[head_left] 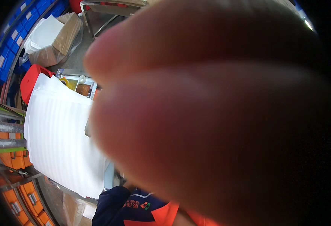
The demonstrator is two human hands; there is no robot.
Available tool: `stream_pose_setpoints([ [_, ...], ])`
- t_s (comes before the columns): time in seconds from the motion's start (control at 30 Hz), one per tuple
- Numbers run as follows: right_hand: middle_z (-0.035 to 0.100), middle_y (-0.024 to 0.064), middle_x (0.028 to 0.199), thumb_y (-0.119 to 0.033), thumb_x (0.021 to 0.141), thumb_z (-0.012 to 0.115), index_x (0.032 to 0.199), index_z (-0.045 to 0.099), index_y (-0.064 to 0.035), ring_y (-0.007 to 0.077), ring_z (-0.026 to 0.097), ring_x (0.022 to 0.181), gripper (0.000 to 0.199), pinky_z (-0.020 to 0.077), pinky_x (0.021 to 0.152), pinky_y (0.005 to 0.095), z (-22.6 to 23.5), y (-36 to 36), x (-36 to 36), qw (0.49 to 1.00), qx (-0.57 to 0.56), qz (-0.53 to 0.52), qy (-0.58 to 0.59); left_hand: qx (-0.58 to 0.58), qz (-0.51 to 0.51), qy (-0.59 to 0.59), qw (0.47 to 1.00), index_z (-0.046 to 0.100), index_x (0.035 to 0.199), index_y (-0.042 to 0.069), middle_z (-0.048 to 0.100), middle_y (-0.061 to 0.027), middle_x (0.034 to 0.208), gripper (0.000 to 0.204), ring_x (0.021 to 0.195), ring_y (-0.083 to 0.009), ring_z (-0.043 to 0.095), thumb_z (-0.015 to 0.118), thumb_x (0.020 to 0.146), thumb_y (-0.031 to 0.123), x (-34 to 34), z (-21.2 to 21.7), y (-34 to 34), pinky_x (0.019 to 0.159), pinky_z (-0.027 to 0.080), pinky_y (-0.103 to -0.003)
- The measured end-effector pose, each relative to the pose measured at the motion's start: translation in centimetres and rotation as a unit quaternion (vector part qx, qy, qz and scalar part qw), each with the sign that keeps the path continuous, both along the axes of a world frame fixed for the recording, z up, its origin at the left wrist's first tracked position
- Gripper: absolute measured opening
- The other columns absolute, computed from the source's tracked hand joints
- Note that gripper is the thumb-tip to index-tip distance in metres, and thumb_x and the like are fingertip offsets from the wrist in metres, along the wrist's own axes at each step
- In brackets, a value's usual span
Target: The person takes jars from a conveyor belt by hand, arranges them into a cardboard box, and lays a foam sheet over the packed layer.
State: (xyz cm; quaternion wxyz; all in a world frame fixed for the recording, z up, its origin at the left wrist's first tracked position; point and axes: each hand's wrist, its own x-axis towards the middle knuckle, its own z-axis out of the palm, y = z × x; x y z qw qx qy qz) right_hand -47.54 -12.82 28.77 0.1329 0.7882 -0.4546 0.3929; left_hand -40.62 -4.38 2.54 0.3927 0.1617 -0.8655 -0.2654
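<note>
Two blurred fingers of my right hand [195, 124] fill the middle and right of the head view, right up against the lens. They come in from the right, tips pointing left, lying side by side; the thumb and anything it may touch are out of sight. Below them, a navy sleeve [111, 205] leads to a sliver of my left hand [129, 184], whose fingers are hidden behind the large blurred ones. Nearest to it is a stack of large white sheets [60, 135] on a work table, with a roll of yellow tape [65, 83] beyond.
Blue bins [3, 62] line a rack at the far left. Orange bins [16, 205] sit on a shelf at the lower left. An open carton [62, 41] with white sheets stands on the floor, and a red stool-like object [30, 81] is beside the table.
</note>
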Motion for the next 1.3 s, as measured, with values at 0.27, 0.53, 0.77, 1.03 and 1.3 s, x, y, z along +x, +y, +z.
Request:
stream_pose_setpoints([
  [0.27, 0.055, 0.0184, 0.143, -0.054, 0.091, 0.068, 0.139, 0.055, -0.0072, 0.0330, 0.055, 0.128, 0.069, 0.0476, 0.101, 0.0478, -5.8, -13.7, -13.5, 0.964, 0.136, -0.223, -0.042, 0.012, -0.072, -0.082, 0.994, 0.060, 0.076, 0.008, 0.062, -0.0084, 0.071, 0.012, 0.072, -0.0281, 0.063, 0.066, 0.083, 0.016, 0.2, 0.5, -0.4, 0.066, 0.051, -0.041],
  [0.53, 0.032, 0.0297, 0.155, -0.089, 0.061, 0.068, 0.156, 0.032, -0.0133, 0.0538, 0.029, 0.143, 0.127, 0.0292, 0.107, 0.0712, -12.5, -15.8, -11.2, 0.814, 0.452, -0.350, 0.103, 0.022, -0.054, -0.095, 0.994, 0.059, 0.075, 0.008, 0.061, -0.0087, 0.070, 0.012, 0.072, -0.0271, 0.064, 0.066, 0.082, 0.014, 0.8, 0.3, -0.7, 0.069, 0.052, -0.040],
  [0.77, 0.024, 0.0267, 0.159, -0.074, 0.046, 0.086, 0.146, 0.053, -0.0227, 0.0548, 0.032, 0.138, 0.118, 0.0370, 0.102, 0.0673, -10.0, -13.8, -9.6, 0.818, 0.480, -0.271, 0.163, 0.013, -0.055, -0.116, 0.992, 0.060, 0.075, 0.009, 0.062, -0.0080, 0.071, 0.012, 0.069, -0.0283, 0.064, 0.067, 0.082, 0.017, 0.4, 0.5, -0.5, 0.067, 0.052, -0.043],
  [1.03, 0.041, 0.0284, 0.141, -0.073, 0.042, 0.087, 0.125, 0.070, -0.0133, 0.0472, 0.042, 0.121, 0.104, 0.0434, 0.100, 0.0549, -12.0, -11.7, -12.0, 0.906, 0.365, -0.195, 0.085, -0.007, -0.048, -0.112, 0.993, 0.059, 0.075, 0.009, 0.062, -0.0099, 0.071, 0.014, 0.072, -0.0300, 0.064, 0.067, 0.082, 0.018, -0.4, 0.6, 0.3, 0.067, 0.052, -0.044],
  [1.3, 0.028, 0.0366, 0.149, -0.068, 0.042, 0.090, 0.115, 0.069, -0.0110, 0.0561, 0.024, 0.137, 0.095, 0.0254, 0.110, 0.0646, -6.0, 8.8, -8.2, 0.960, -0.051, -0.271, -0.056, 0.001, -0.020, -0.159, 0.987, 0.064, 0.078, 0.010, 0.066, -0.0093, 0.077, 0.010, 0.076, -0.0319, 0.065, 0.067, 0.083, 0.018, 0.0, 0.8, 0.1, 0.070, 0.050, -0.046],
])
